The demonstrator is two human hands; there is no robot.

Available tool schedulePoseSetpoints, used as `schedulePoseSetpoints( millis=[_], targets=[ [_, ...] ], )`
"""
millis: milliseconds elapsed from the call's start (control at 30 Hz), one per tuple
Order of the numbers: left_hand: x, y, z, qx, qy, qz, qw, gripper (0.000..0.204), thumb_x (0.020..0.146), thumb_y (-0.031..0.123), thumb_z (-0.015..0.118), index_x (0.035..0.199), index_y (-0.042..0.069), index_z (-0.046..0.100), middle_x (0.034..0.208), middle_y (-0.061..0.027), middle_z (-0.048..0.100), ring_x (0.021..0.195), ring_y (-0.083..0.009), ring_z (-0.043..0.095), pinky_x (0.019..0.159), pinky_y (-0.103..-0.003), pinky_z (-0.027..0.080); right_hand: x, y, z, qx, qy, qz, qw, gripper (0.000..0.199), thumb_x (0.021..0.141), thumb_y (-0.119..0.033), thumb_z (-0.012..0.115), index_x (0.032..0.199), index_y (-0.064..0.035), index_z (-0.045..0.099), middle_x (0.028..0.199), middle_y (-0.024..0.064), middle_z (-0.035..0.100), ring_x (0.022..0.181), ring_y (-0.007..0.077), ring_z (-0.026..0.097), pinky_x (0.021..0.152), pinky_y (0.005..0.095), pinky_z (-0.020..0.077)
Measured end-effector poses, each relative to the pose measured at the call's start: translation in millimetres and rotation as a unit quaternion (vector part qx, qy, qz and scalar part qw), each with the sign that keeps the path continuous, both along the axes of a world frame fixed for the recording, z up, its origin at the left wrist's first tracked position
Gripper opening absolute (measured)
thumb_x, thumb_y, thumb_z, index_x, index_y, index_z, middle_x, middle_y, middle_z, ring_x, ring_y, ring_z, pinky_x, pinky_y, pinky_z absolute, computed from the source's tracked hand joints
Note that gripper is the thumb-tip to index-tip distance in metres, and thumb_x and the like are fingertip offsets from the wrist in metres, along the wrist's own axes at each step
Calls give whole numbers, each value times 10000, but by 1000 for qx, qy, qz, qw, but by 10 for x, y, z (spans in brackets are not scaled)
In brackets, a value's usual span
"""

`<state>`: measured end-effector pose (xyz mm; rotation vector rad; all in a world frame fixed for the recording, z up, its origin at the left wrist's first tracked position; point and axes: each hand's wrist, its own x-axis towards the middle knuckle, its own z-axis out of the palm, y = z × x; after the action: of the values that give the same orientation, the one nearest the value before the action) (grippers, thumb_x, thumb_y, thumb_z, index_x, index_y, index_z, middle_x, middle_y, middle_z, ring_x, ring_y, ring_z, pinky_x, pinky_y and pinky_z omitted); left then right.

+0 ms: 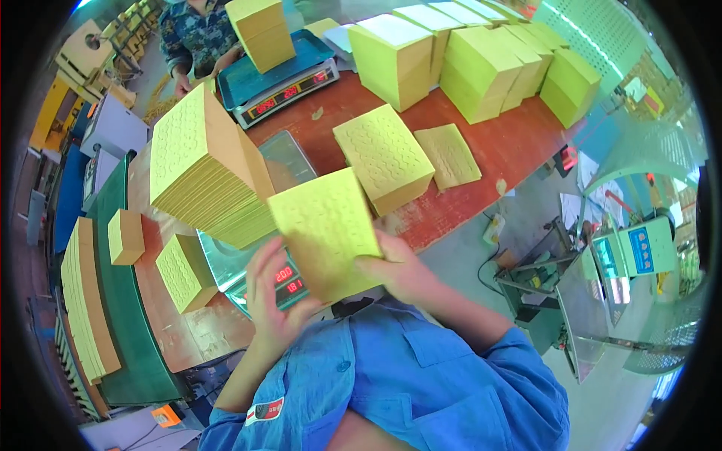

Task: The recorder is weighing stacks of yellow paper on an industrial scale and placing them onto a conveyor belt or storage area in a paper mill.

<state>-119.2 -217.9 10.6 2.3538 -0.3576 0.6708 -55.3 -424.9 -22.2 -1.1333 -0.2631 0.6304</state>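
A block of yellow embossed paper sheets is held up in front of my chest. My right hand grips its right edge, thumb across the near face. My left hand is at the lower left edge, fingers apart and curved, fingertips close to or touching the block; contact is hard to tell. Beneath is a digital scale with a lit red display and a glassy pan. A tall stack of yellow sheets stands on it. Beyond my right hand sits a shorter yellow stack.
A thin yellow sheet pile lies on the red table. Several stacks line its far side. Across it, a person is beside a second scale bearing another stack. Small blocks stand at left.
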Motion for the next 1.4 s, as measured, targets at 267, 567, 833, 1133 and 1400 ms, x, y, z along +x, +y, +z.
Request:
schedulePoseSetpoints(
  millis=[267,567,833,1133,1400],
  targets=[
    [1078,-450,-390,-517,324,-29,792,206,929,182,616,1013,-4,640,909,-64,658,799,-139,619,699,-281,505,847,-488,275,-164,-117,-77,977,437,879,-41,577,1308,14,515,1198,80,617,1098,148,572,963,311,442],
    [1831,-683,-369,-436,337,46,833,201,934,257,622,822,92,600,674,22,597,524,-59,501,441,-227,346,1842,-753,18,-222,-225,-205,926,397,827,-37,674,1207,24,575,811,55,662,714,86,590,643,243,470],
    [1736,-739,-454,-350,331,91,871,216,940,203,565,838,14,584,655,-39,583,468,-109,523,414,-267,409,1844,-798,-85,-308,-260,-174,898,379,824,-53,685,1189,-9,596,780,52,655,695,102,590,643,272,481],
    [1671,-715,-512,-369,361,95,851,201,942,202,553,839,29,561,673,-33,562,436,-117,523,405,-264,406,1760,-764,-140,-310,-300,-193,881,361,806,-52,693,1151,-3,599,752,63,652,665,124,595,643,282,484],
    [1633,-735,-563,-403,358,76,839,194,950,200,556,824,53,541,663,-22,529,423,-92,456,381,-248,386,1701,-761,-178,-295,-310,-219,877,299,808,-24,679,1100,-17,614,716,42,613,623,115,547,605,278,460]
  ],
)
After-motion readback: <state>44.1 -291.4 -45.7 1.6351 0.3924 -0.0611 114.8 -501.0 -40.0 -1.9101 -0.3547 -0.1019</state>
